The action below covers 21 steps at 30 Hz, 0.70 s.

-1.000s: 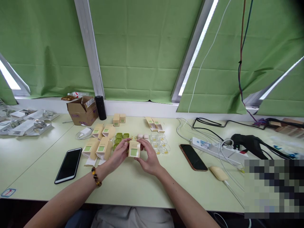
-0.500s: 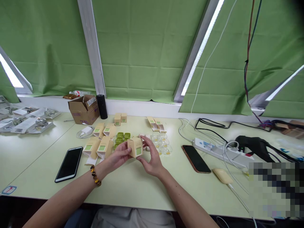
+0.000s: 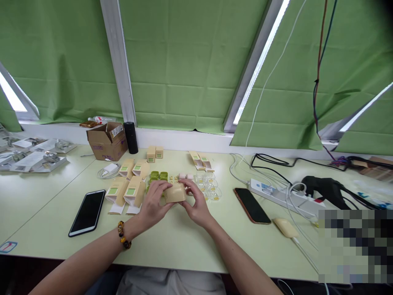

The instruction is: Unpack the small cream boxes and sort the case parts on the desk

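Between my two hands I hold a small beige carton [image 3: 175,194], a plain side of it turned up to me. My left hand [image 3: 152,205] grips its left end, and my right hand [image 3: 197,206] pinches the right end between thumb and fingers. Just behind it are square green cups [image 3: 159,176], small pinkish pieces [image 3: 185,176] and clear plastic cups [image 3: 211,185]. On the left stand several beige cartons with green windows [image 3: 135,190], their flaps open. Two closed small cartons [image 3: 155,153] sit farther back, and two flatter open ones [image 3: 201,161] lie at the back right.
A phone [image 3: 87,213] lies left and another phone [image 3: 252,205] right. Behind are a brown cardboard box [image 3: 107,142], a black cylinder [image 3: 130,138] and a coiled white cable [image 3: 109,170]. A power strip [image 3: 282,196] with cables and a beige mouse-shaped object [image 3: 285,227] occupy the right.
The carton has been turned in my hands: its green-window face pointed at me before, and a plain side shows now. My left hand has shifted its grip over the carton's left end.
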Tool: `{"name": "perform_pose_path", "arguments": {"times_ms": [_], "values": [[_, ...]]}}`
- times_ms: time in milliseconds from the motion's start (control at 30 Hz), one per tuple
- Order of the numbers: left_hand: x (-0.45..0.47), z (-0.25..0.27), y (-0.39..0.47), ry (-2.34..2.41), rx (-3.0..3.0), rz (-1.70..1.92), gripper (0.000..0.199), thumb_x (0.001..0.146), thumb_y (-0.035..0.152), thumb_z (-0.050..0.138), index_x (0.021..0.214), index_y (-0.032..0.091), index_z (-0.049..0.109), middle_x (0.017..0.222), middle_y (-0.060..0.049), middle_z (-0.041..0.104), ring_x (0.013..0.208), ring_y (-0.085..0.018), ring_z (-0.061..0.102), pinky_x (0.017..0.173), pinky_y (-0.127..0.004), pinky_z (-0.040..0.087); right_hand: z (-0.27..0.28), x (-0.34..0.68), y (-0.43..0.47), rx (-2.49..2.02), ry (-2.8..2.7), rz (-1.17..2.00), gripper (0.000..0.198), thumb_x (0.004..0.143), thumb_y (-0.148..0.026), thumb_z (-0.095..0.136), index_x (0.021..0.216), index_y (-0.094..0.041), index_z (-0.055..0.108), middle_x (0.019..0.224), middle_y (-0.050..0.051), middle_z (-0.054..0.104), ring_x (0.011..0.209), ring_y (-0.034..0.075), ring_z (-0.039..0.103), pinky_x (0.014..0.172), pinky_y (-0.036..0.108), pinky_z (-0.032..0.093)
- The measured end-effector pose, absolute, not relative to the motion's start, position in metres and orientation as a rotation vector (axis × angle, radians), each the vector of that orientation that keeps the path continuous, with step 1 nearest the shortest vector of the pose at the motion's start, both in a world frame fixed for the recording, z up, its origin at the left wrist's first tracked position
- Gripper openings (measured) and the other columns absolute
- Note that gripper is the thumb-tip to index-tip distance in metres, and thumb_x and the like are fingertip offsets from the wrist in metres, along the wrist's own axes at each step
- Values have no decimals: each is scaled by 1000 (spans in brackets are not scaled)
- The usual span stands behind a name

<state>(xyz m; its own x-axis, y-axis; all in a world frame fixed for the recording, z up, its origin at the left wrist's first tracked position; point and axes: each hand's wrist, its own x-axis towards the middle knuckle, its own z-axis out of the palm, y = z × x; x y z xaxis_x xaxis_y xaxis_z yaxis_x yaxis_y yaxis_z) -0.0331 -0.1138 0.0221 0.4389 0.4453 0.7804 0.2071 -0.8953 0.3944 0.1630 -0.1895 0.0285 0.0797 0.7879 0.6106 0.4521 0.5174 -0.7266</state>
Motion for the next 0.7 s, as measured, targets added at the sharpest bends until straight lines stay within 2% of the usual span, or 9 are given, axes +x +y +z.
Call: {"name": "perform_pose_path", "arguments": {"times_ms": [100, 233, 300, 500, 700], "values": [[-35, 26, -117, 520, 2628, 1471, 50, 85, 15, 74, 130, 21, 53, 120, -14, 62, 115, -30, 57, 97, -47, 52, 29, 163, -191, -1047, -1572, 431, 56, 87, -27, 70, 140, -29, 54, 144, 12, 58, 122, 28, 61, 94, 42, 56], [-36, 27, -119, 514, 2733, 1514, 51, 83, 8, 69, 129, 20, 50, 121, -15, 60, 116, -31, 56, 98, -48, 52, 30, 163, -195, -944, -1626, 550, 64, 93, -44, 67, 151, -28, 44, 147, 14, 56, 125, 29, 61, 100, 45, 56], [-36, 27, -119, 531, 2767, 1545, 49, 83, 7, 67, 128, 19, 49, 120, -15, 59, 116, -30, 55, 99, -48, 52, 30, 162, -196, -912, -1610, 551, 60, 98, -48, 61, 151, -28, 43, 146, 14, 56, 126, 29, 61, 100, 45, 57], [-36, 28, -119, 575, 2822, 1533, 48, 83, 5, 64, 126, 21, 50, 120, -14, 59, 116, -30, 55, 100, -49, 51, 28, 160, -195, -974, -1547, 431, 44, 103, -40, 56, 145, -28, 52, 138, 13, 63, 117, 27, 66, 100, 47, 59], [-35, 30, -120, 582, 2874, 1561, 47, 81, 2, 62, 122, 22, 51, 117, -13, 58, 114, -30, 55, 99, -49, 51, 26, 160, -193, -957, -1584, 390, 55, 99, -36, 63, 150, -29, 45, 142, 14, 59, 122, 29, 65, 96, 48, 62]]}}
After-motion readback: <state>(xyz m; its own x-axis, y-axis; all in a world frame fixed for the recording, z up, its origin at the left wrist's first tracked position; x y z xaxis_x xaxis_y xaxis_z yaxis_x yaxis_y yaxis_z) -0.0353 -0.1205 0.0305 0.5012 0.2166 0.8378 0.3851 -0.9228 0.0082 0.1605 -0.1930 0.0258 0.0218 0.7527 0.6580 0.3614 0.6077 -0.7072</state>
